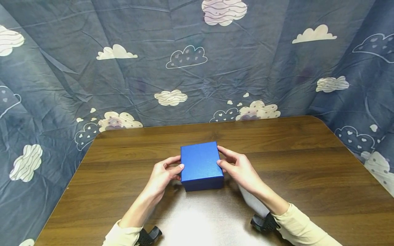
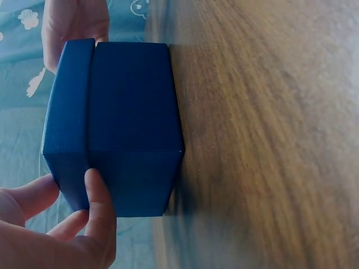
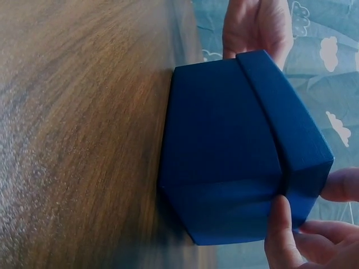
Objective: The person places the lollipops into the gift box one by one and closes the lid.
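A blue box (image 1: 204,185) with a fitted lid (image 1: 201,161) sits on the wooden table in front of me. From the left side my left hand (image 1: 160,175) grips the lid, thumb at its top edge and fingertips low on its side by the seam. My right hand (image 1: 244,171) holds the opposite side in much the same way. Both wrist views show the seam between the lid (image 2: 70,101) and the box body (image 3: 216,123); in the right wrist view the lid looks slightly tilted. What is inside the box is hidden.
The brown wooden table (image 1: 307,164) reaches back to a blue curtain (image 1: 147,78) with a cloud pattern. A bright glare lies on the table's near part. Black wrist devices (image 1: 264,222) show at the sleeves.
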`<act>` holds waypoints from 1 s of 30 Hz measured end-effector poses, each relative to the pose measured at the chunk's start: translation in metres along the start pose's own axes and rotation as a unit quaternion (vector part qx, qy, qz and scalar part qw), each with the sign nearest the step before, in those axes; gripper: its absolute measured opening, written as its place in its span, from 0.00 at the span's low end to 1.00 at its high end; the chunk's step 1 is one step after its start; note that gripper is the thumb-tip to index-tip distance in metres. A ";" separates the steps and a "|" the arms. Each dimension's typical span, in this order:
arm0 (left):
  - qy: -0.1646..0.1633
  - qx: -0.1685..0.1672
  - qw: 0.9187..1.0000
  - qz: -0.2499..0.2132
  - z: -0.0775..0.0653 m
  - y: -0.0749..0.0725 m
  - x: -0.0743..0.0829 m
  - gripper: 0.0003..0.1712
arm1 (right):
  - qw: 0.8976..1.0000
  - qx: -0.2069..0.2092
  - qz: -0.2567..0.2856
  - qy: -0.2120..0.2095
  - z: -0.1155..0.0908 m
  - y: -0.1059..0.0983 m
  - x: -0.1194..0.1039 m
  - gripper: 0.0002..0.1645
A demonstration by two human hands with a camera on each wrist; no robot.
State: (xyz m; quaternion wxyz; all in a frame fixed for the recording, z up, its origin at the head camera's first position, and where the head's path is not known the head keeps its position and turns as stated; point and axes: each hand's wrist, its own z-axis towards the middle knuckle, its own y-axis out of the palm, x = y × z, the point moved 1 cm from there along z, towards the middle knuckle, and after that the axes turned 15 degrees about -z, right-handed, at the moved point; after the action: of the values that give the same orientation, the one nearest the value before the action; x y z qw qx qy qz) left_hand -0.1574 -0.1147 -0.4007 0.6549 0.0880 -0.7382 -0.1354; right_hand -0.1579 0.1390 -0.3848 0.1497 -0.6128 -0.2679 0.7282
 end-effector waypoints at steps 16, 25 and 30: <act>-0.010 0.006 1.000 0.009 0.000 -0.003 -0.011 0.24 | 0.999 -0.023 0.022 0.025 -0.004 0.008 0.015 0.34; 0.001 0.004 1.000 0.028 -0.001 -0.004 -0.011 0.23 | 0.998 -0.026 0.039 0.035 -0.003 0.012 0.019 0.34; 0.008 -0.009 0.999 0.049 -0.001 -0.005 -0.015 0.24 | 0.999 -0.032 0.029 0.024 -0.003 0.010 0.021 0.33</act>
State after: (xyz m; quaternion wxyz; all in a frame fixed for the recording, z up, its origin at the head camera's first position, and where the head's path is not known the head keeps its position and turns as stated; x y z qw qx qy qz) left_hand -0.1546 -0.1150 -0.4162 0.6676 0.0473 -0.7350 -0.1092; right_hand -0.1583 0.1424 -0.4078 0.1155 -0.6418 -0.2698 0.7085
